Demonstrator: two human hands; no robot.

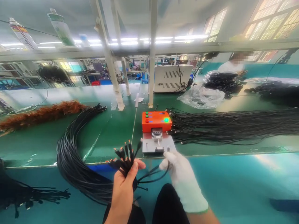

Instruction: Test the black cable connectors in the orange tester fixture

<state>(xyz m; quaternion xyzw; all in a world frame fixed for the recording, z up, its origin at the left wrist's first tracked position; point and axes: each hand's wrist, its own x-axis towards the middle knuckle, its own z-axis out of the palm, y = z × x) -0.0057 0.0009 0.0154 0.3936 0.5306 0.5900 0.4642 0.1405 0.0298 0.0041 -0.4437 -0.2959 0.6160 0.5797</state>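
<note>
Bench topped in green is crossed on its right by a broad spread of black cables, laid out nearly straight. At left, a thick cable bundle is draped in a curve over the front edge, its lower run hidden behind the left hand. Toward the back, a white vented cabinet is seated. Below the front edge, a bunch of cable ends is grasped by the bare left hand, its fingers closed and the tips fanned upward. By the gloved right hand, one cable is pinched near its end, beside the front of a metal plate; whether plate and connector touch cannot be told. Behind the plate an orange box is placed, a small gauge set before it and a green light lit on its top.

Trouble, it is judged, could be caused by the bundle's hanging weight: should the left grip be loosened, the ends might be dragged down and mixed. The pinched cable could be snagged by neighbouring strands looped between the hands, and its connector might be bent if it is brought against the plate's edge at a slant.
</note>
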